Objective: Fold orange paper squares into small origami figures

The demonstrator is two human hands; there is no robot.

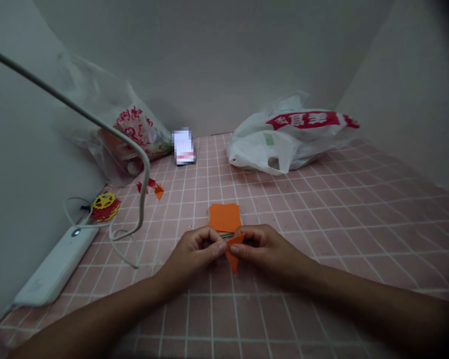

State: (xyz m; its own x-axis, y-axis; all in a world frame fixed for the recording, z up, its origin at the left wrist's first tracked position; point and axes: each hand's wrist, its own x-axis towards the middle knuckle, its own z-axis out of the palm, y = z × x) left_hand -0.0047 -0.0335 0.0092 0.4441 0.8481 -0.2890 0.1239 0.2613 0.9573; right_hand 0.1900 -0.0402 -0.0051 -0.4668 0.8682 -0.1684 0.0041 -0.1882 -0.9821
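Observation:
My left hand (196, 249) and my right hand (264, 249) meet at the middle of the pink tiled surface. Both pinch a small folded orange paper piece (232, 250), fingers closed on it from either side. Just behind the hands lies a small stack of orange paper sheets (224, 217), flat on the tiles. A thin dark edge shows between the hands and the stack; I cannot make out what it is.
A white power strip (56, 267) with a grey cable (134, 199) lies at the left. Yellow and red paper cuttings (105, 205) and red-orange scraps (151, 188) sit beyond it. A clear plastic bag (123, 134) stands back left, a white plastic bag (288, 137) back right.

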